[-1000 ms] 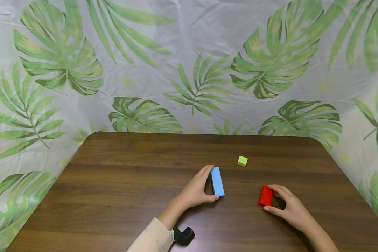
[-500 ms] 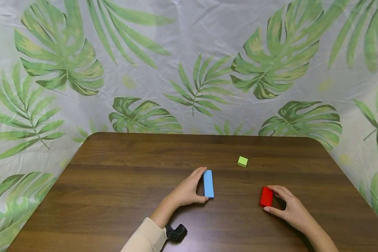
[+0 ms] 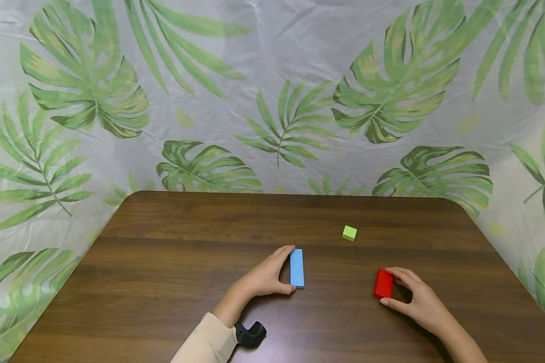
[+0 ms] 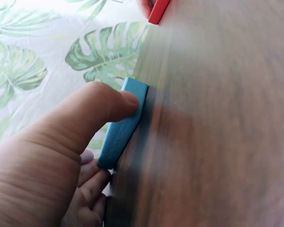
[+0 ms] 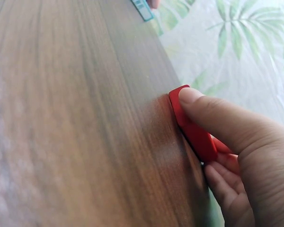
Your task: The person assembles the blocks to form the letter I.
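Observation:
A long blue block (image 3: 297,268) is near the middle of the table, its long side running front to back. My left hand (image 3: 265,275) pinches it by its two ends, thumb at the near end and fingers at the far one. In the left wrist view the thumb presses on the blue block (image 4: 125,123) close over the wood. To the right, my right hand (image 3: 415,297) grips a shorter red block (image 3: 383,284) the same way. The right wrist view has the thumb on one end of the red block (image 5: 194,125), fingers curled at the other.
A small light-green block (image 3: 349,233) lies farther back, between the two hands and beyond them. The brown wooden table (image 3: 186,242) ends at a cloth backdrop (image 3: 290,50) printed with leaves. A black device (image 3: 251,335) is strapped at the left wrist beside the beige sleeve (image 3: 209,340).
My left hand has moved left and slightly nearer with the blue block, which now points straighter front to back. The right hand and red block have stayed in place.

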### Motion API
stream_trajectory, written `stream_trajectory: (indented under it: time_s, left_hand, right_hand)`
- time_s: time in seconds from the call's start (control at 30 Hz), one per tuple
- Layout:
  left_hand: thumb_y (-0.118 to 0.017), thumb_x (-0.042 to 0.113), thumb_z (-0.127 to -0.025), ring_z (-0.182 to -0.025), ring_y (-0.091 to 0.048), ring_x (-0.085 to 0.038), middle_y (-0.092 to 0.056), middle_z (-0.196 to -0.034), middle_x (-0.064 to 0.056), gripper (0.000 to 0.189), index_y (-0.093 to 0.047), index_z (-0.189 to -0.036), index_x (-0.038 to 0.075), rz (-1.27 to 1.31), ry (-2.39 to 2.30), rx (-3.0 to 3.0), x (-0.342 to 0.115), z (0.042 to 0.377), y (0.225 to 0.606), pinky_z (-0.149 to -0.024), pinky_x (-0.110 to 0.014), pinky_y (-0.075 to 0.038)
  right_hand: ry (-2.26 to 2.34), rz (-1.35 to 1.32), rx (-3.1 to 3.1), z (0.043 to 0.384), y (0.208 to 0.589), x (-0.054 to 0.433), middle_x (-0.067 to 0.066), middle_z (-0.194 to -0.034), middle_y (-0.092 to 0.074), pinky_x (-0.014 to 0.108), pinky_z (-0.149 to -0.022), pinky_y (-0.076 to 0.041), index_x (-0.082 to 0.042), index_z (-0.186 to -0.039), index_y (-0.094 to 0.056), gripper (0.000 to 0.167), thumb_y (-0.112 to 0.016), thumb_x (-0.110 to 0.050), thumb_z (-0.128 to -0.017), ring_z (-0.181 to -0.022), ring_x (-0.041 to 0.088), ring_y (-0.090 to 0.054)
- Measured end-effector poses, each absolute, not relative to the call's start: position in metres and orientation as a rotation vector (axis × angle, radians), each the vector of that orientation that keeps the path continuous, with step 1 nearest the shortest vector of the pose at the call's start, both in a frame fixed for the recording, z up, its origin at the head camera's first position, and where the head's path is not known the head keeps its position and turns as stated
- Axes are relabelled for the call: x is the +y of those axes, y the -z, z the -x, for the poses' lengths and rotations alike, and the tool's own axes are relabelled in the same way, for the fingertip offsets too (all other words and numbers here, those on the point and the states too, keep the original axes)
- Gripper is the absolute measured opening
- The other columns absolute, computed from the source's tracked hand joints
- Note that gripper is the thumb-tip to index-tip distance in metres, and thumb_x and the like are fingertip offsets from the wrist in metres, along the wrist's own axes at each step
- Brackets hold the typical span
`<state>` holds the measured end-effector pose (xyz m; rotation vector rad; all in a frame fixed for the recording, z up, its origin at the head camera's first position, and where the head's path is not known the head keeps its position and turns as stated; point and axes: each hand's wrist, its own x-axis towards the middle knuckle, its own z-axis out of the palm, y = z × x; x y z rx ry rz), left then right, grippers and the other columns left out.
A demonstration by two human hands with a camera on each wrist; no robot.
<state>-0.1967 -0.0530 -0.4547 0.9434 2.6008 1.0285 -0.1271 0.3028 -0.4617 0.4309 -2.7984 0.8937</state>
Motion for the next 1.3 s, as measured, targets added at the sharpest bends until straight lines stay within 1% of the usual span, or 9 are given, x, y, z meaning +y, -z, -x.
stream_trajectory:
  time_s: [0.23,0.4,0.43,0.63,0.77,0.83,0.93,1.03,1.3]
  left_hand:
    - [-0.072,0.024,-0.071,-0.132,-0.018,-0.018,-0.016,-0.147,-0.010,0.095,-0.014,-0.143,0.003,-0.964,-1.040,2.569,-0.057,0.199,0.457,-0.103,-0.034,-0.023]
    - [-0.072,0.031,-0.073,-0.132,-0.019,-0.019,-0.016,-0.147,-0.010,0.092,-0.018,-0.143,0.004,-0.954,-1.083,2.571,-0.060,0.199,0.457,-0.103,-0.037,-0.024]
    - [-0.071,0.033,-0.075,-0.131,-0.020,-0.020,-0.017,-0.147,-0.010,0.090,-0.019,-0.143,0.005,-0.950,-1.090,2.578,-0.061,0.199,0.458,-0.102,-0.037,-0.024]
    - [-0.062,0.038,-0.084,-0.129,-0.026,-0.021,-0.025,-0.143,-0.009,0.070,-0.032,-0.139,0.008,-0.953,-1.116,2.631,-0.064,0.201,0.460,-0.101,-0.040,-0.027]
    - [-0.060,0.039,-0.085,-0.128,-0.028,-0.021,-0.028,-0.142,-0.008,0.063,-0.036,-0.137,0.012,-0.964,-1.084,2.659,-0.064,0.202,0.461,-0.100,-0.040,-0.029]
    - [-0.060,0.039,-0.085,-0.128,-0.029,-0.021,-0.028,-0.142,-0.008,0.062,-0.037,-0.136,0.013,-0.967,-1.073,2.662,-0.064,0.202,0.461,-0.099,-0.040,-0.030]
    - [-0.060,0.039,-0.085,-0.127,-0.029,-0.022,-0.029,-0.141,-0.008,0.062,-0.037,-0.136,0.013,-0.972,-1.070,2.662,-0.064,0.202,0.461,-0.099,-0.041,-0.030]
    - [-0.060,0.038,-0.085,-0.127,-0.029,-0.022,-0.031,-0.141,-0.007,0.062,-0.037,-0.136,0.012,-0.979,-1.062,2.664,-0.064,0.201,0.461,-0.099,-0.041,-0.029]
    - [-0.060,0.038,-0.085,-0.128,-0.029,-0.019,-0.033,-0.140,-0.005,0.063,-0.037,-0.137,0.010,-0.978,-1.050,2.661,-0.064,0.201,0.461,-0.101,-0.037,-0.028]
  right_hand:
    - [-0.922,-0.422,-2.813,0.127,0.461,0.303,0.008,-0.120,-0.047,0.007,-0.079,-0.035,-0.006,-0.124,-0.050,0.067,-0.076,-0.035,-0.069,-0.100,0.029,-0.054]
    - [-0.924,-0.417,-2.843,0.127,0.459,0.302,0.011,-0.122,-0.044,0.027,-0.081,-0.044,-0.004,-0.126,-0.046,0.071,-0.075,-0.036,-0.070,-0.101,0.032,-0.054]
    - [-0.924,-0.418,-2.846,0.128,0.458,0.302,0.011,-0.122,-0.044,0.028,-0.081,-0.044,-0.004,-0.127,-0.046,0.071,-0.075,-0.036,-0.070,-0.101,0.032,-0.054]
    - [-0.943,-0.452,-2.808,0.129,0.460,0.302,0.010,-0.121,-0.044,0.005,-0.079,-0.033,-0.002,-0.123,-0.047,0.066,-0.076,-0.031,-0.071,-0.099,0.031,-0.054]
    - [-0.957,-0.457,-2.794,0.129,0.462,0.303,0.010,-0.120,-0.044,0.003,-0.079,-0.032,-0.001,-0.120,-0.048,0.064,-0.077,-0.030,-0.071,-0.098,0.031,-0.053]
    - [-0.959,-0.440,-2.799,0.129,0.462,0.303,0.010,-0.120,-0.045,0.007,-0.080,-0.036,-0.002,-0.120,-0.047,0.065,-0.077,-0.030,-0.070,-0.098,0.030,-0.053]
    - [-0.951,-0.408,-2.812,0.129,0.461,0.303,0.011,-0.118,-0.046,0.022,-0.079,-0.044,-0.003,-0.121,-0.046,0.066,-0.077,-0.031,-0.070,-0.098,0.031,-0.054]
    - [-0.933,-0.396,-2.808,0.129,0.460,0.301,0.010,-0.116,-0.048,0.036,-0.077,-0.046,-0.004,-0.123,-0.046,0.067,-0.077,-0.031,-0.070,-0.096,0.030,-0.055]
    - [-0.969,-0.469,-2.750,0.133,0.456,0.291,0.008,-0.114,-0.049,0.031,-0.076,-0.047,-0.003,-0.123,-0.047,0.068,-0.078,-0.027,-0.069,-0.093,0.027,-0.057]
